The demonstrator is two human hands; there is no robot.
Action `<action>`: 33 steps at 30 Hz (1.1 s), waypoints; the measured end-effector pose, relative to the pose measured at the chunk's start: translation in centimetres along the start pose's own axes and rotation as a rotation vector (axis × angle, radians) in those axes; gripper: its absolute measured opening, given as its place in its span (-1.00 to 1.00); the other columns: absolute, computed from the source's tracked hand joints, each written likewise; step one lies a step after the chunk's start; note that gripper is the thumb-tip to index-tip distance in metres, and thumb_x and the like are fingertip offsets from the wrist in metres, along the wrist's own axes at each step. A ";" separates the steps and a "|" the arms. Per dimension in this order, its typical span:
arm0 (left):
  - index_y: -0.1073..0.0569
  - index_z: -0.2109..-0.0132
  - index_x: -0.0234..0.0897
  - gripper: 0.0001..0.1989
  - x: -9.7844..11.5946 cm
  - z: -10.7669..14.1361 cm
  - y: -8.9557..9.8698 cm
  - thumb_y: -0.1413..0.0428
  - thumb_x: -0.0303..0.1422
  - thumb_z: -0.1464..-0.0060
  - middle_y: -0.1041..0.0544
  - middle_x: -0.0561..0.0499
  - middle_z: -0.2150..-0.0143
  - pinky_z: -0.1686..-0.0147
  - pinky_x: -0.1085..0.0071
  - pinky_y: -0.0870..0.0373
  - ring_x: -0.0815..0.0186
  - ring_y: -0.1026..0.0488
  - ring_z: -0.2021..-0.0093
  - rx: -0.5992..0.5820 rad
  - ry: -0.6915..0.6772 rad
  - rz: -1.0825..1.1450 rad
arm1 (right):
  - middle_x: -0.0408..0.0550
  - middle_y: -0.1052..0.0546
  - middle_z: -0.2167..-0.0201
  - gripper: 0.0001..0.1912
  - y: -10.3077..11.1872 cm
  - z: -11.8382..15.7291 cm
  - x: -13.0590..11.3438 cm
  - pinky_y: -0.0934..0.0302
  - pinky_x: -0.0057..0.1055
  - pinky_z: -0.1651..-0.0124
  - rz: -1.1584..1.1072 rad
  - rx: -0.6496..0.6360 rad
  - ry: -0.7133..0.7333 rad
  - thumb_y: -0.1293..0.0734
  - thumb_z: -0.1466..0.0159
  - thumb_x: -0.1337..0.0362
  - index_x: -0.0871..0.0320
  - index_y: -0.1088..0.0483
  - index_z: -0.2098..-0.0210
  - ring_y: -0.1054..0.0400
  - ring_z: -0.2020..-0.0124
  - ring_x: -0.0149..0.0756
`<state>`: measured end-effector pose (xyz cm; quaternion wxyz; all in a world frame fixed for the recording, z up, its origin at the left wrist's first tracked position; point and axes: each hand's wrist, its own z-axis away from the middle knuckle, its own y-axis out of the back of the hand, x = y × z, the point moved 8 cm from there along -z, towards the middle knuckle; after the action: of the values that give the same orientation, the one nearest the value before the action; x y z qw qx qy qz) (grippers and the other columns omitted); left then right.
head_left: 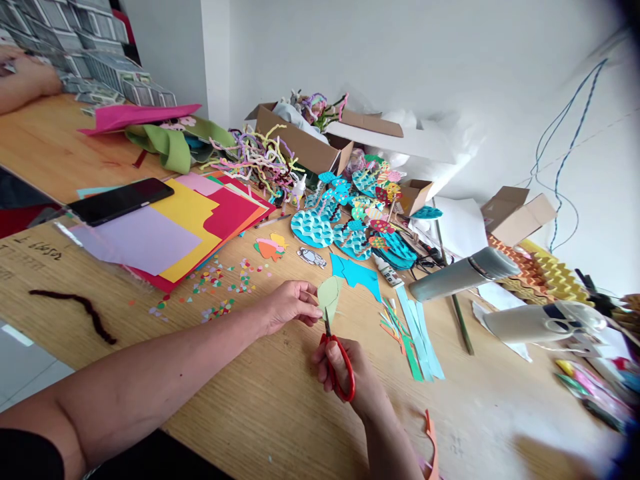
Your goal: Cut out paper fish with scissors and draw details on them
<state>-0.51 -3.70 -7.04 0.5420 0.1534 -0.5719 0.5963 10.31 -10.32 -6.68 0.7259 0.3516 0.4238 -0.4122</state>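
Over the wooden tabletop (260, 407), near the middle of my view, I see a small pale green paper (329, 292), rounded at the top, a thin dark line curving across it. My left grip (286, 308) pinches its left edge; my right grip (365, 377) is closed round red-handled scissors (353, 385), their blades pointing up at the paper. Whether they cut into it I cannot tell. The left thumb hides part of the edge, and an orange strip (431, 437) runs out of frame below.

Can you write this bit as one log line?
left hand: holding green paper | right hand: holding scissors, tip at green paper | nearby: blue paper
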 end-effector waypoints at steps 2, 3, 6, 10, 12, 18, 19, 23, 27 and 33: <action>-0.40 0.27 -0.38 -0.59 0.0 0.0 0.0 -0.32 -0.48 0.38 -0.46 0.09 0.53 0.45 0.42 -0.35 0.41 -0.41 0.54 -0.001 -0.001 -0.003 | -0.14 -0.36 0.72 -0.29 0.0 0.0 0.0 0.07 -0.60 0.71 0.007 0.004 -0.002 -0.19 -0.09 -0.35 0.27 -0.35 0.49 -0.17 0.76 -0.54; -0.40 0.27 -0.38 -0.59 0.0 0.0 0.0 -0.32 -0.49 0.38 -0.46 0.09 0.53 0.46 0.42 -0.36 0.41 -0.41 0.54 0.000 -0.001 -0.004 | -0.14 -0.36 0.72 -0.28 0.0 0.0 0.0 0.08 -0.60 0.72 0.009 0.005 -0.003 -0.19 -0.08 -0.36 0.27 -0.35 0.49 -0.17 0.77 -0.54; -0.40 0.28 -0.38 -0.59 0.0 0.0 0.1 -0.32 -0.49 0.38 -0.47 0.08 0.53 0.46 0.41 -0.36 0.40 -0.41 0.54 0.005 0.000 -0.004 | -0.15 -0.35 0.74 -0.27 0.0 -0.1 0.0 0.07 -0.60 0.72 0.013 0.011 -0.008 -0.19 -0.06 -0.37 0.27 -0.35 0.49 -0.16 0.78 -0.55; -0.40 0.27 -0.38 -0.59 0.0 -0.1 0.1 -0.31 -0.49 0.38 -0.47 0.08 0.53 0.45 0.41 -0.36 0.40 -0.41 0.54 0.000 -0.001 -0.004 | -0.17 -0.34 0.74 -0.28 0.0 0.0 0.0 0.06 -0.61 0.71 -0.002 0.011 -0.017 -0.21 -0.06 -0.37 0.27 -0.34 0.51 -0.16 0.78 -0.56; -0.40 0.27 -0.38 -0.60 0.0 -0.1 0.0 -0.31 -0.49 0.37 -0.47 0.08 0.53 0.45 0.42 -0.36 0.41 -0.41 0.54 0.000 0.001 -0.005 | -0.17 -0.34 0.74 -0.29 0.0 0.0 0.1 0.07 -0.61 0.72 -0.010 0.014 -0.024 -0.21 -0.05 -0.36 0.26 -0.34 0.51 -0.15 0.79 -0.56; -0.40 0.29 -0.37 -0.60 0.1 0.0 0.1 -0.31 -0.48 0.38 -0.47 0.08 0.51 0.44 0.42 -0.36 0.40 -0.42 0.53 0.011 0.010 -0.008 | -0.16 -0.35 0.74 -0.33 0.1 -0.1 0.2 0.05 -0.61 0.71 -0.011 0.005 -0.003 -0.23 -0.10 -0.32 0.26 -0.34 0.52 -0.17 0.78 -0.55; -0.40 0.28 -0.37 -0.61 0.1 0.0 0.1 -0.31 -0.47 0.37 -0.47 0.07 0.50 0.44 0.42 -0.36 0.40 -0.42 0.52 0.008 0.008 -0.010 | -0.16 -0.35 0.74 -0.33 0.1 -0.1 0.2 0.05 -0.61 0.71 -0.008 0.004 0.001 -0.23 -0.10 -0.31 0.26 -0.34 0.52 -0.17 0.78 -0.55; -0.40 0.28 -0.38 -0.64 0.3 0.1 0.0 -0.29 -0.43 0.31 -0.48 0.04 0.47 0.44 0.43 -0.35 0.42 -0.41 0.52 -0.008 -0.013 -0.028 | -0.16 -0.36 0.74 -0.34 0.1 -0.1 0.5 0.06 -0.61 0.72 -0.009 -0.002 0.003 -0.23 -0.11 -0.30 0.26 -0.35 0.51 -0.17 0.78 -0.54; -0.40 0.30 -0.37 -0.64 0.4 0.1 0.0 -0.30 -0.42 0.33 -0.47 0.05 0.48 0.45 0.46 -0.35 0.42 -0.41 0.51 -0.014 -0.023 -0.030 | -0.16 -0.36 0.73 -0.35 0.1 0.0 0.5 0.05 -0.60 0.71 -0.020 -0.006 0.004 -0.24 -0.11 -0.29 0.26 -0.36 0.50 -0.17 0.78 -0.54; -0.41 0.29 -0.37 -0.65 0.6 0.1 -0.2 -0.30 -0.42 0.31 -0.47 0.04 0.47 0.46 0.46 -0.34 0.42 -0.40 0.50 -0.022 -0.038 -0.034 | -0.16 -0.36 0.73 -0.35 0.1 -0.1 0.2 0.05 -0.59 0.71 -0.012 -0.008 0.000 -0.23 -0.12 -0.30 0.25 -0.36 0.50 -0.17 0.78 -0.53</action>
<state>-0.59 -3.59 -6.44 0.5428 0.1682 -0.5859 0.5777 10.44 -10.31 -6.91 0.7248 0.3463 0.4276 -0.4146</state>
